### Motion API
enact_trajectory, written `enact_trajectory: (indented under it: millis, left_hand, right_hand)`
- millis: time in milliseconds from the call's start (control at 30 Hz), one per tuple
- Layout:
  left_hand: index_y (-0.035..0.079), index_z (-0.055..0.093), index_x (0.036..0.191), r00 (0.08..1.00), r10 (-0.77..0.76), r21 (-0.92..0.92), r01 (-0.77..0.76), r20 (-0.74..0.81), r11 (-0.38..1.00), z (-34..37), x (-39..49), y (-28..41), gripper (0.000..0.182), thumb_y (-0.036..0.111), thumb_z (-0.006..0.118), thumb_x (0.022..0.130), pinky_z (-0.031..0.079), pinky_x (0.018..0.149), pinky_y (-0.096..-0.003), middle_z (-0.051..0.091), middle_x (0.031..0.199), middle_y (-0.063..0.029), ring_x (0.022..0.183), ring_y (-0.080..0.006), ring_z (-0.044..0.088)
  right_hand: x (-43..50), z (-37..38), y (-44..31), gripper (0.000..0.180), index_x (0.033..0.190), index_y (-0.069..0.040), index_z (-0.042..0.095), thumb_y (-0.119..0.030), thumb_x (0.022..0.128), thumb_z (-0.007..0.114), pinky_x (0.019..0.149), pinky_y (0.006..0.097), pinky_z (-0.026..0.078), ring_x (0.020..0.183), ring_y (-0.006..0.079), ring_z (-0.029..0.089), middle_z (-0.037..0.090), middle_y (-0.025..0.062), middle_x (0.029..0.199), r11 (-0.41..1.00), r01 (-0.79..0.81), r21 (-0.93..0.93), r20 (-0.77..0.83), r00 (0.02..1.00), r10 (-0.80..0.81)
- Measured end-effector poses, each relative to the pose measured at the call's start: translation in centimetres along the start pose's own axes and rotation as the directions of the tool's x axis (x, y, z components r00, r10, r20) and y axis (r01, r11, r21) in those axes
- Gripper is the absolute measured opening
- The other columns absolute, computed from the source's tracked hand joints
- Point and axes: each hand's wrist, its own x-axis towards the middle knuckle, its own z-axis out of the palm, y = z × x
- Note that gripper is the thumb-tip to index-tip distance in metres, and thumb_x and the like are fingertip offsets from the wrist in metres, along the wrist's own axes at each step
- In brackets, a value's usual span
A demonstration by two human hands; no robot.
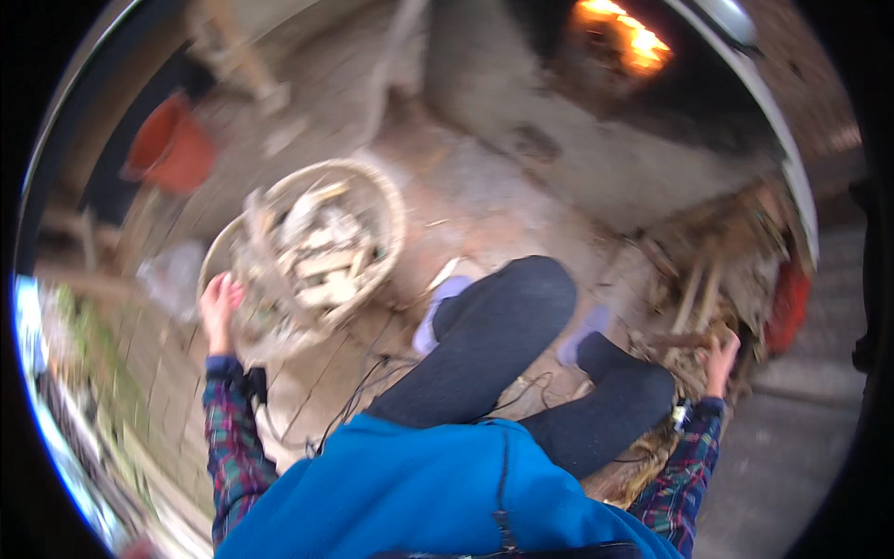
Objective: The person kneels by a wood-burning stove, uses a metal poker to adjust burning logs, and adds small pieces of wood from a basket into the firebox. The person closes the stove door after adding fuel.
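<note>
My left hand (221, 302) is at the near left rim of a round woven basket (391, 202) with a handle; whether the fingers grip the rim is blurred. Split wood pieces (328, 264) and other scraps lie in the basket. On the far right, my right hand (722, 356) is at the end of a short brown piece of wood (681, 340), beside a heap of sticks (698, 290); blur hides whether the fingers close on it.
A fire (632, 42) burns in the dark opening of a stove (503, 91) at the top right. A red bucket (174, 150) and a clear plastic bag (171, 279) are on the left. Thin cables (363, 381) run near my feet. A red object (788, 307) stands at far right.
</note>
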Motion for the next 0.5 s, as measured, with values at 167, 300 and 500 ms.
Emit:
enact_trajectory:
  millis: [167, 300, 500]
  left_hand:
    - [0.008, 0.051, 0.131, 0.997, 0.071, 0.021, -0.071, 0.023, 0.997, 8.7, 0.2, 4.4, 0.057, 0.051, 0.058, 0.094, 0.053, 0.066, -0.0266, 0.064, 0.101, -0.0060, 0.077, -0.0124, 0.064]
    - [0.005, 0.042, 0.138, 0.999, -0.027, -0.048, 0.028, 0.026, 0.998, 12.6, 1.3, 4.9, 0.058, 0.038, 0.062, 0.094, 0.052, 0.066, -0.0277, 0.064, 0.098, -0.0087, 0.074, -0.0139, 0.062]
    - [0.000, 0.036, 0.139, 0.998, 0.039, 0.012, -0.038, -0.045, 0.999, 12.9, 3.0, 3.3, 0.054, 0.016, 0.060, 0.093, 0.054, 0.051, -0.0288, 0.065, 0.084, -0.0125, 0.061, -0.0180, 0.065]
  right_hand:
    - [-2.0, 0.9, -4.7, 0.038, 0.129, -0.011, 0.036, -0.006, 0.096, 0.055, 0.052, 0.0277, 0.054, 0.074, 0.0208, 0.059, 0.045, 0.0199, 0.130, 0.986, -0.142, 0.085, -0.034, 0.989, 0.146]
    - [-1.4, 0.9, -6.3, 0.037, 0.126, -0.011, 0.037, -0.007, 0.095, 0.057, 0.054, 0.0282, 0.055, 0.088, 0.0210, 0.057, 0.044, 0.0170, 0.128, 0.974, -0.204, 0.101, -0.071, 0.975, 0.211]
    - [2.4, 1.7, -5.8, 0.040, 0.128, -0.011, 0.037, -0.006, 0.094, 0.057, 0.054, 0.0299, 0.055, 0.092, 0.0231, 0.056, 0.041, 0.0173, 0.131, 0.978, -0.155, 0.136, -0.109, 0.979, 0.171]
